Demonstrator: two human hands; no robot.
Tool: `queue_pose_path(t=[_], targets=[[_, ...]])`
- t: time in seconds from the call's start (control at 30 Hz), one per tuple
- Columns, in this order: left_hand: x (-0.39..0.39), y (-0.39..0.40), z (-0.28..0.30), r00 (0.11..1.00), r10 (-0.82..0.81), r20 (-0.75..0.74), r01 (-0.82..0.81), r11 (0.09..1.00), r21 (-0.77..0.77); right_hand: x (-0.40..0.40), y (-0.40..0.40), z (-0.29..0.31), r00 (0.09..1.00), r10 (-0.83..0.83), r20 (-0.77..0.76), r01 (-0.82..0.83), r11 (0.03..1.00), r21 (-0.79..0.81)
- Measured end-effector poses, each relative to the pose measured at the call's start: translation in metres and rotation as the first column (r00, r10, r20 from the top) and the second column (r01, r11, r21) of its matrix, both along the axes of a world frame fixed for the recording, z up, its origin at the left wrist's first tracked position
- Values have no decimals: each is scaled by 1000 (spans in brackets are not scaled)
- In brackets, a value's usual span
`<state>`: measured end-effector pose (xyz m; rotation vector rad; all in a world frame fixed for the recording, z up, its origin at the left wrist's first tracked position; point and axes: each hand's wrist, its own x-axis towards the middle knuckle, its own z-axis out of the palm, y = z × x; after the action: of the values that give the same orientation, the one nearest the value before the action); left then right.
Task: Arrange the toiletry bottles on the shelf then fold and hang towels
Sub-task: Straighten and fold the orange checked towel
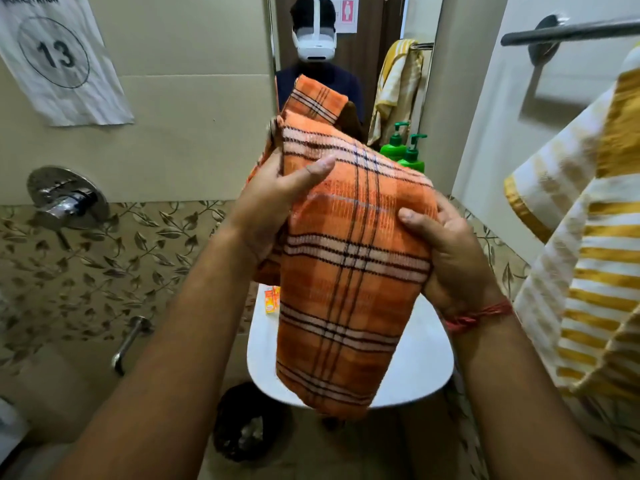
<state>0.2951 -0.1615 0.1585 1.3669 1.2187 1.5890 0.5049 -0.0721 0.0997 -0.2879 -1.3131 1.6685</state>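
**Q:** Which step of the task does the figure show?

**A:** The towel stage, by the look of it. A yellow-striped towel (585, 258) fills the right edge of the frame, draped below a towel rail (568, 31) at the upper right. At centre, an orange plaid towel (349, 271) is held in the air above a white basin (426, 358), partly folded into a long narrow bundle, its lower end hanging free over the basin's front rim.

**Q:** How do the hands stand?

**A:** The left hand (277, 202) grips the upper left edge of the orange plaid towel, thumb laid across the cloth and the other fingers hidden behind it. The right hand (450, 251) clasps the right edge at mid-height, thumb on the front face, its remaining fingers likewise out of sight behind the fabric.

**Q:** And the bottles?

**A:** Two green pump bottles (403, 148) stand together just behind the towel's upper right corner, before a mirror (381, 29); the surface under them is hidden. A small orange packet (272, 299) lies at the basin's left rim.

**Q:** What does the next move call for?

**A:** Probably squaring the fold, then lifting the bundle up and rightward to the rail. The striped towel seems to occupy the rail's visible stretch, so free space must be found beside it.
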Motion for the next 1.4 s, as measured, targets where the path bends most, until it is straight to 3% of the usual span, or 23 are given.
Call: queue_pose_path(t=[0.1, 0.17, 0.3, 0.4, 0.53, 0.67, 0.8, 0.93, 1.07, 1.13, 1.2, 1.27, 1.4], targets=[[-12, -3, -18, 959, -267, 92, 276, 953, -121, -7, -3, 16, 995, -89, -33, 88, 995, -35], [-12, -3, -33, 944, -272, 188, 293, 952, -91, -11, -4, 21, 983, -185, -6, 184, 980, -70], [-5, 3, -47, 967, -91, 237, 106, 993, -54, -17, -1, 20, 949, -304, 80, 312, 941, -130], [0, 6, -47, 957, 19, 291, -14, 1000, -19, -13, 6, 19, 963, -249, 100, 264, 948, -180], [6, 7, -39, 984, 117, 136, -128, 989, 76, 6, 19, 22, 982, -146, 124, 168, 966, -196], [16, 11, -33, 974, 181, 138, -204, 963, 177, 12, 22, 26, 979, -27, 202, 50, 993, -109], [25, 21, -31, 951, 252, 181, -297, 908, 295, 9, 23, 32, 919, -84, 385, 81, 996, 26], [27, 32, -28, 892, 350, 286, -432, 848, 308, 4, 20, 30, 951, -16, 308, 57, 991, -123], [23, 36, -31, 862, 370, 347, -477, 825, 304, -9, 12, 13, 989, -104, 105, 114, 989, -93], [14, 34, -30, 864, 379, 332, -478, 825, 300, -16, 8, 7, 987, -159, 16, 160, 987, -33], [4, 30, -30, 862, 419, 284, -494, 819, 292, -21, 9, 7, 952, -302, 56, 293, 948, 128], [-3, 25, -31, 864, 473, 173, -504, 815, 288, -25, 12, 9, 861, -489, 141, 417, 837, 355], [-12, 19, -34, 791, 589, -166, -507, 782, 362, -30, 17, 14, 652, -740, 162, 443, 546, 711]])
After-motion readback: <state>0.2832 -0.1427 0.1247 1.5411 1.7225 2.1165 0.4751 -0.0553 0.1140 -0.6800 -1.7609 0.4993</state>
